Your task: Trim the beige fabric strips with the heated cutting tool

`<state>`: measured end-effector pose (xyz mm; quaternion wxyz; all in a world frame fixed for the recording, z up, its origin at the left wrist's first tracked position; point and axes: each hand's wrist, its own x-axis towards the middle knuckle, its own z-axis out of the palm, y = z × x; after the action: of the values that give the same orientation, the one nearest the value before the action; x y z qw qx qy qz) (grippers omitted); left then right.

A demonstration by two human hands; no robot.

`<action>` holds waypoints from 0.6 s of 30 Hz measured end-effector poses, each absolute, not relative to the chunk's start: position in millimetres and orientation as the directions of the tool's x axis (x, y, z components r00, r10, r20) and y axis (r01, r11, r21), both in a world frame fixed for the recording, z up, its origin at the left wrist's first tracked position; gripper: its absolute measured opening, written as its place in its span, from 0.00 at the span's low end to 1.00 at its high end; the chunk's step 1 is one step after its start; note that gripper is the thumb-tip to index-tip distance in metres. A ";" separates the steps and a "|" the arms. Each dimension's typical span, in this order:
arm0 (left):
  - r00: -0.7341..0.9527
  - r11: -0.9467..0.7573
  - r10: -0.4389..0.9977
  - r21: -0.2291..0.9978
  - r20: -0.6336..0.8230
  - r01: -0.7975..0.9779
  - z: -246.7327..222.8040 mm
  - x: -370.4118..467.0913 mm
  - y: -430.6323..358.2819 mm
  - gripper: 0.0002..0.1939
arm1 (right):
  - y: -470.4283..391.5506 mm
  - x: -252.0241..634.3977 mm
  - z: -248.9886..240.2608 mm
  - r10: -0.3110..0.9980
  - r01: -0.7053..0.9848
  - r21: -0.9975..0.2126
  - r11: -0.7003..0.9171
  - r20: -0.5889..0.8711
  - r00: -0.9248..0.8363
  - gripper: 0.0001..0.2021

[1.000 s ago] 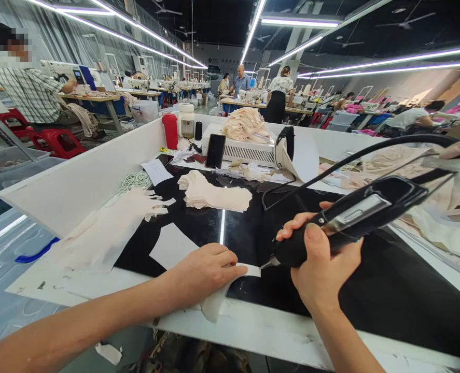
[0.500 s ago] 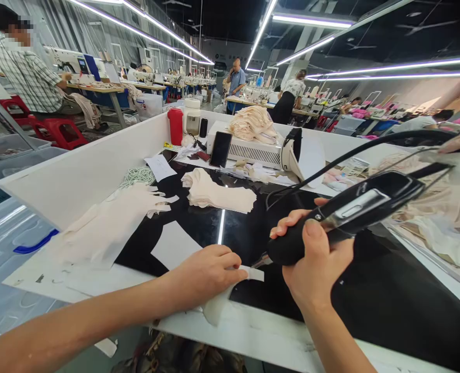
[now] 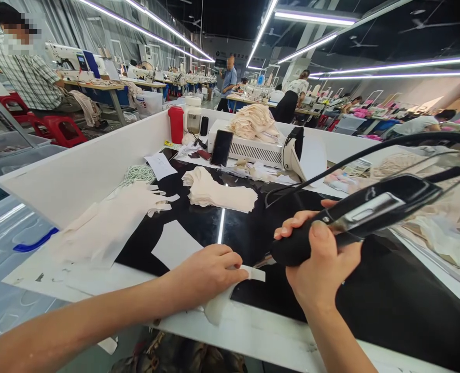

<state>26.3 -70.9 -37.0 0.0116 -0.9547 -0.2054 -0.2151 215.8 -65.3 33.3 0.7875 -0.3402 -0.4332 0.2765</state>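
My left hand (image 3: 210, 272) pinches a pale fabric piece (image 3: 258, 274) near the front edge of the black work surface (image 3: 389, 290). Its narrow end sticks out past my fingertips and the rest hangs over the white edge. Wrapped in my right hand (image 3: 323, 254) is a black handheld tool (image 3: 354, 215) with a cable. The tool's thin metal tip (image 3: 265, 260) points left, close to the fabric end; whether they touch I cannot tell. A white flat piece (image 3: 177, 243) lies behind my left hand. Farther back sits a stack of cream fabric pieces (image 3: 222, 191).
More cream fabric (image 3: 109, 223) lies at the left. A phone (image 3: 222, 147) leans on a white box (image 3: 253, 150) at the back, near a red cup (image 3: 176, 124). A black cable (image 3: 346, 155) arcs across the right. Fabric piles (image 3: 440, 207) lie far right; people sit beyond the partition.
My right hand and the tool have moved slightly right, so the tip is a little farther from my left hand. My left hand keeps its pinch. A standing person in the background has turned.
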 end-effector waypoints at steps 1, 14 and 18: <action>0.822 -0.917 0.384 0.065 0.420 0.394 -37.0 26.3 -70.9 0.12 | -65.5 217.7 33.6 0.726 -0.138 -0.775 0.616 0.492 0.481 0.21; 0.810 -0.916 0.382 0.067 0.445 0.395 -35.6 24.7 -70.7 0.12 | -70.1 220.7 33.5 0.734 -0.145 -0.782 0.607 0.480 0.481 0.21; 0.809 -0.916 0.385 0.078 0.443 0.393 -34.8 24.4 -70.6 0.13 | -76.6 217.4 34.7 0.756 -0.195 -0.768 0.610 0.490 0.435 0.20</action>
<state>24.4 -70.6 -34.8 0.0086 -0.9511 -0.2045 -0.2312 217.4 -76.6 34.7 0.7838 -0.3208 -0.4367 0.3032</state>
